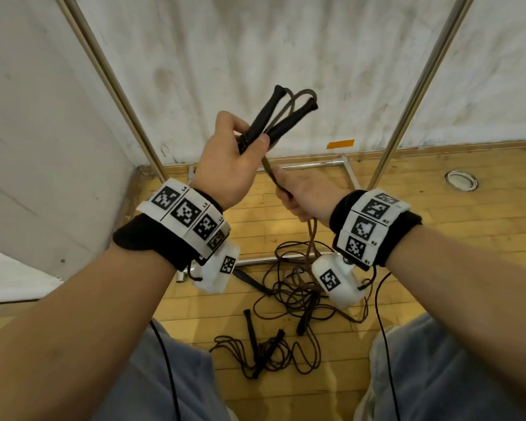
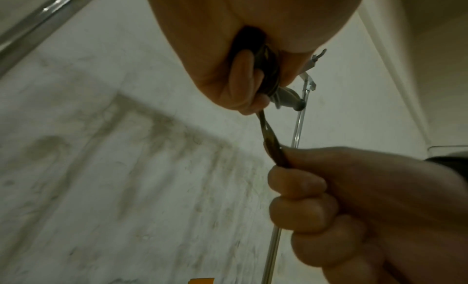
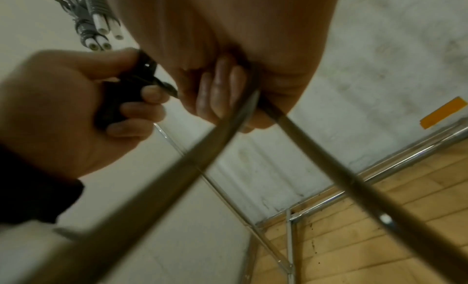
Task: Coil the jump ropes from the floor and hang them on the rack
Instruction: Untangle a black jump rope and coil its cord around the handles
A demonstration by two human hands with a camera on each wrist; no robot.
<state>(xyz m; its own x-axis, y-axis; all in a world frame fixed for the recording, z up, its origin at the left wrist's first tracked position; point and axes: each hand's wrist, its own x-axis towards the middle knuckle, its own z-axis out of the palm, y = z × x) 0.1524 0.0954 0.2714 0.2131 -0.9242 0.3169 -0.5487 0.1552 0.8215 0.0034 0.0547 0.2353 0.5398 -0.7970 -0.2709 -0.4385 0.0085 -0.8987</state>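
My left hand (image 1: 234,153) is raised and grips the two black handles (image 1: 274,117) of a brown jump rope, which stick up past the fingers. The rope's doubled cord (image 1: 269,170) runs down from that fist into my right hand (image 1: 301,196), whose fingers curl round it just below. From there the cord (image 3: 329,158) drops to the floor. In the left wrist view the left hand (image 2: 248,72) and the right hand (image 2: 329,198) hold the cord (image 2: 272,148) taut between them. More jump ropes (image 1: 289,314) lie tangled on the wooden floor.
A chrome rack stands ahead with two uprights (image 1: 116,83) (image 1: 419,86) and base bars (image 1: 310,165) on the floor, against a stained white wall. Grey-and-white handles (image 3: 98,22) hang on the rack above. An orange tape strip (image 1: 340,144) marks the wall; a round floor socket (image 1: 461,180) sits right.
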